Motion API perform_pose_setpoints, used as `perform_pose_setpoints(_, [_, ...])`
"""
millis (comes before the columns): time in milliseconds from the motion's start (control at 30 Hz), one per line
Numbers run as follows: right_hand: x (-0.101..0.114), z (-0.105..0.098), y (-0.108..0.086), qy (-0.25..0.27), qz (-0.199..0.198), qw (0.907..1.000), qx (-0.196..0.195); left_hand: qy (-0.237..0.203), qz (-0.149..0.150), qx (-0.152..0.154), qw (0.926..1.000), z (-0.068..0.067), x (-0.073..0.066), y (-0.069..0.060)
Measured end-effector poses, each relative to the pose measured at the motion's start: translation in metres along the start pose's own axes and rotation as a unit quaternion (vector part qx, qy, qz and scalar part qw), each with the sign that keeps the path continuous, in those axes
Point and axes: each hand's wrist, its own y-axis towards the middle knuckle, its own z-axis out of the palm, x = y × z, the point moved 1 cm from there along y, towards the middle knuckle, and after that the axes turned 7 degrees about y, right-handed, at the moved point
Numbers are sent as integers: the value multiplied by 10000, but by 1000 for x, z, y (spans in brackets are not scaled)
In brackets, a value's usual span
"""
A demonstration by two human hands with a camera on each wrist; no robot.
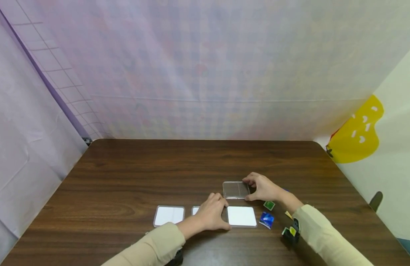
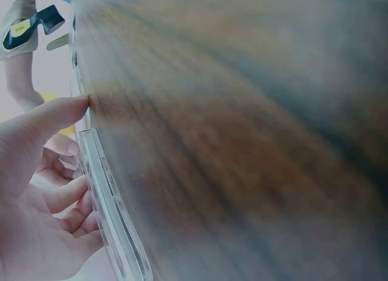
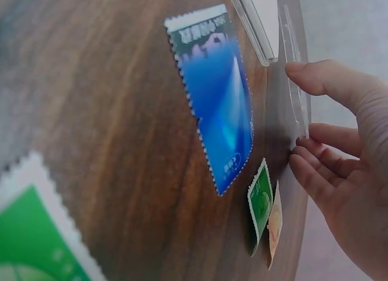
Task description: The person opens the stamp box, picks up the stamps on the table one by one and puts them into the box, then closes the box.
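In the head view my right hand (image 1: 263,187) pinches a clear plastic cover (image 1: 235,190) by its right end, above the row of cases. The right wrist view shows the cover (image 3: 296,81) edge-on between the thumb and fingers of that hand (image 3: 345,123). My left hand (image 1: 209,214) rests with thumb and fingers spread at the left side of a clear case with a white insert (image 1: 241,216). Partly under this hand lies a second white case (image 1: 195,210). In the left wrist view a case (image 2: 112,214) runs beside the left hand's fingers (image 2: 76,196).
A third white case (image 1: 169,215) lies at the left. Right of the cases are a blue stamp (image 1: 266,220), a green stamp (image 1: 269,205) and a yellowish piece (image 1: 288,214) near the right forearm. Curtains hang behind the brown table (image 1: 125,166).
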Motion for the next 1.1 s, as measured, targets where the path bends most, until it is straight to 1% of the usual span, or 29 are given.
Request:
perform_pose_setpoints(200, [4, -6, -2, 72, -27, 10000, 25, 4, 4, 36, 10000, 0, 0, 0])
perform_pose_setpoints(400, [15, -20, -9, 213, 153, 9996, -55, 45, 12, 122, 9999, -2, 0, 0])
perform_pose_setpoints(533, [26, -28, -14, 349, -1, 9993, -135, 15, 32, 160, 9999, -5, 5, -1])
perform_pose_setpoints(633, [33, -29, -17, 508, -120, 9985, -174, -150, 53, 127, 9998, -9, 11, -5])
perform_pose_setpoints(733, [37, -26, -20, 683, -168, 9973, -197, -287, 71, 81, 9995, -12, 19, -11])
perform_pose_setpoints(833, [42, -19, -23, 827, -227, 9962, -171, -353, 71, 41, 9993, -15, 29, -19])
perform_pose_setpoints(933, [48, -9, -25, 1005, -319, 9943, -132, -384, 53, 8, 9993, -17, 37, -27])
perform_pose_setpoints(1033, [57, 3, -26, 1050, -380, 9937, -72, -398, -10, -6, 9992, -20, 44, -34])
perform_pose_setpoints(1100, [61, 12, -26, 1059, -493, 9931, -100, -422, -60, 10, 9991, -21, 48, -38])
